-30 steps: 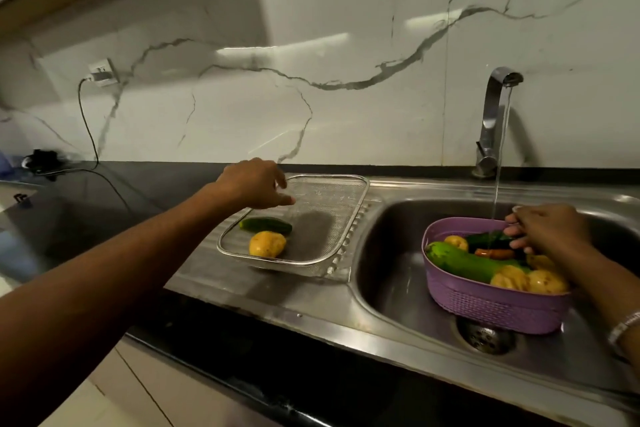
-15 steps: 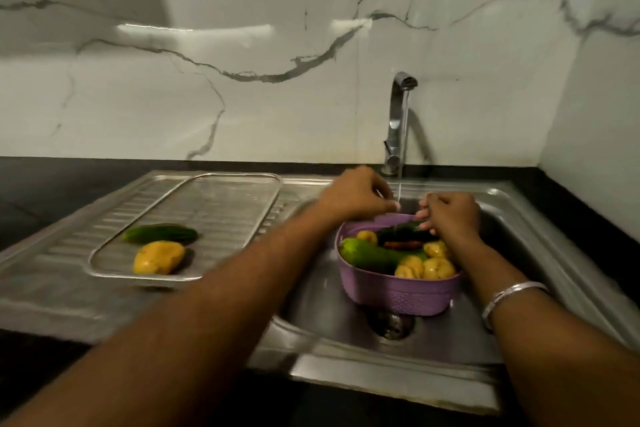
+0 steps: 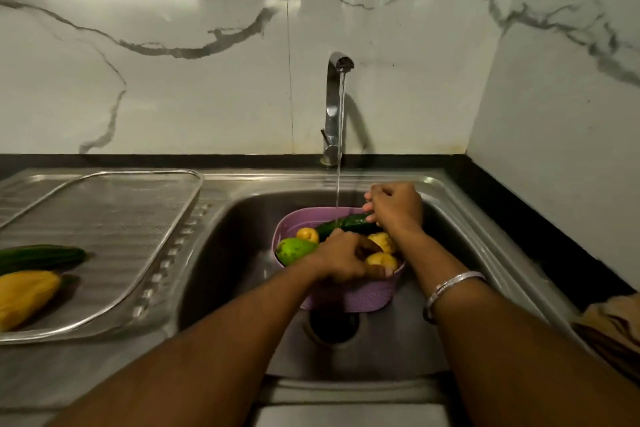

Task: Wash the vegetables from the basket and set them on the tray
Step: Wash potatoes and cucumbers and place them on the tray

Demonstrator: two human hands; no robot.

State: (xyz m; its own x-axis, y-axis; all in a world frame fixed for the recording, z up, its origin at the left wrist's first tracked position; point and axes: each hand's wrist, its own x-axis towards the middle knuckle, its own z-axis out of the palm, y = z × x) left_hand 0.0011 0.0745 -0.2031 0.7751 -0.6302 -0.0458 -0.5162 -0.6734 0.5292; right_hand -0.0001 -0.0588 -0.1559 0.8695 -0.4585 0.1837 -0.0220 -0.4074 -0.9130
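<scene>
Both hands are in the purple basket (image 3: pixel 349 298), which sits in the steel sink (image 3: pixel 460 218) over the drain. The right hand (image 3: pixel 396 206) curls round one end of a dark green cucumber (image 3: pixel 348 222) held under the thin stream from the tap (image 3: pixel 334 107); the left hand (image 3: pixel 343 258) is curled at its lower end among the yellow vegetables, though what it grips I cannot tell. To wash well, I judge, turn the cucumber under the stream, rubbing its length, keeping a firm hold since wet skin slips. The mesh tray (image 3: pixel 166 239) on the drainboard already bears a green vegetable (image 3: pixel 41 256) and a yellow one (image 3: pixel 24 295). No writing or brand is readable.
</scene>
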